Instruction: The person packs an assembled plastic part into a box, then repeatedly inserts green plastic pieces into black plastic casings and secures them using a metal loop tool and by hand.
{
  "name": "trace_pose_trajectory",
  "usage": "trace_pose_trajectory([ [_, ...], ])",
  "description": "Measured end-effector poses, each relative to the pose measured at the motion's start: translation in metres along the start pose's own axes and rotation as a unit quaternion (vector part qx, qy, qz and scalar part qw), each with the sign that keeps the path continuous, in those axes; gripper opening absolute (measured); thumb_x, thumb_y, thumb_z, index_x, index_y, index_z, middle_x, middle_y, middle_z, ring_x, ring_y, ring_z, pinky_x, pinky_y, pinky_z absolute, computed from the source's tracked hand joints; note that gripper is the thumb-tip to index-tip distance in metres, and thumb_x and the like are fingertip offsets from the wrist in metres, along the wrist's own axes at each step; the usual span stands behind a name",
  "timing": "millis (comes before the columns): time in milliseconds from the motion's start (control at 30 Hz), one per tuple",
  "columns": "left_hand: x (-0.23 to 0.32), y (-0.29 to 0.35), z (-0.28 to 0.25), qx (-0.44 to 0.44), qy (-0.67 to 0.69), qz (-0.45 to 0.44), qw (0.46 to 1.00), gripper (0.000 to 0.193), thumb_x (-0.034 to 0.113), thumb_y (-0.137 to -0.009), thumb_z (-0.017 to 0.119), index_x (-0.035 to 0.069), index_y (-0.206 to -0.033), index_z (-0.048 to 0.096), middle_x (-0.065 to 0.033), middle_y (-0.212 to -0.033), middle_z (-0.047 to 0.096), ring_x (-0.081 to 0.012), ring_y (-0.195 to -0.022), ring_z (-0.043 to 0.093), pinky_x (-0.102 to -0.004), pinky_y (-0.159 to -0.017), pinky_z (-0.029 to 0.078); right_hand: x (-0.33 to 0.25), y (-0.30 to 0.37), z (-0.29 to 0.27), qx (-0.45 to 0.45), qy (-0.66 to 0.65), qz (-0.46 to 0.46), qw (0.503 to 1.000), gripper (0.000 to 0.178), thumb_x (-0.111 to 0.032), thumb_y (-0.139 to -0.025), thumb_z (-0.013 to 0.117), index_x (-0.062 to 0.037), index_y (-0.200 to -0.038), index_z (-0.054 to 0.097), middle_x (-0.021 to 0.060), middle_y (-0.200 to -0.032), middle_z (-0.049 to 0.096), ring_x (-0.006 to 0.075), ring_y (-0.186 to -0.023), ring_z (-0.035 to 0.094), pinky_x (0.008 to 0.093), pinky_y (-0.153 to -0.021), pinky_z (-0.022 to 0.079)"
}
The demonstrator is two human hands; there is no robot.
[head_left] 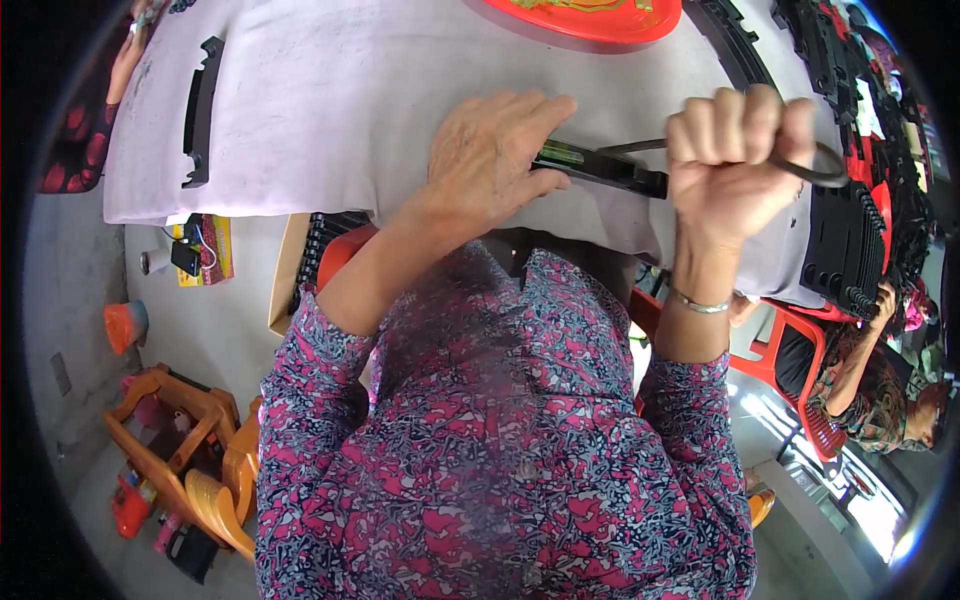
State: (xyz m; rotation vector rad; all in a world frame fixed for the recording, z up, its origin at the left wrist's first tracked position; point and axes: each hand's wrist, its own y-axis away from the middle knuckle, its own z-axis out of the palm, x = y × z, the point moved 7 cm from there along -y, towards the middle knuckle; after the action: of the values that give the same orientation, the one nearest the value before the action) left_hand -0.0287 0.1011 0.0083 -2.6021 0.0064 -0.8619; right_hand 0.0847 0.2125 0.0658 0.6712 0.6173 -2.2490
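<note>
Left hand (492, 155) grips black plastic strip (620, 172) by its left end, over cloth-covered counter (330, 110). Right hand (735, 155) fingers clench dark looped tool (825, 178); tip contact with strip unclear, motion blur. Risk: excess force could make the tip slip, jabbing left fingers or gouging plastic.

The black strip (625, 177) seems plastic, smooth and glossy; the dark loop (828, 181) at right looks smooth. The table cloth (320, 90) is matt, slightly wrinkled. The far red tray (600, 37) is shiny plastic, the bracelet (700, 305) polished metal, the left furniture (205, 500) varnished wood.
</note>
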Motion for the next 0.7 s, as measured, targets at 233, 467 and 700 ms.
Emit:
trace_pose_trajectory([
  [233,0.003,-0.001,-0.008,0.041,-0.022,0.021,0.999,0.048,0.025,-0.068,0.079,0.007,-0.110,0.065,-0.0069,-0.089,0.061,-0.0298,-0.084,0.059,-0.0416,-0.072,0.045,-0.061,-0.003,-0.020,0.246,0.563,-0.029,0.789,0.034,-0.033,-0.098,0.055,-0.0111,-0.072,0.050,-0.0057,-0.059,0.039,0.0046,-0.052,0.032,0.0232,-0.046,0.024],
  [467,0.009,0.001,0.000,0.002,0.008,-0.013,1.000,0.034,0.021,-0.065,0.081,0.010,-0.095,0.067,-0.0048,-0.089,0.057,-0.0253,-0.088,0.059,-0.0405,-0.072,0.048,-0.044,0.009,-0.111,0.107,0.738,0.180,0.641,0.030,-0.026,-0.094,0.060,0.0012,-0.083,0.064,-0.0018,-0.062,0.048,0.0086,-0.058,0.042,0.0288,-0.054,0.035],
  [700,0.015,0.006,0.001,-0.012,-0.021,0.005,1.000,0.043,0.017,-0.066,0.081,0.007,-0.105,0.065,-0.0078,-0.093,0.057,-0.0291,-0.090,0.058,-0.0420,-0.075,0.047,-0.042,0.000,-0.095,0.021,0.827,0.130,0.546,0.024,-0.019,-0.087,0.064,0.0040,-0.091,0.065,0.0188,-0.082,0.062,0.0292,-0.075,0.061,0.0406,-0.068,0.047],
])
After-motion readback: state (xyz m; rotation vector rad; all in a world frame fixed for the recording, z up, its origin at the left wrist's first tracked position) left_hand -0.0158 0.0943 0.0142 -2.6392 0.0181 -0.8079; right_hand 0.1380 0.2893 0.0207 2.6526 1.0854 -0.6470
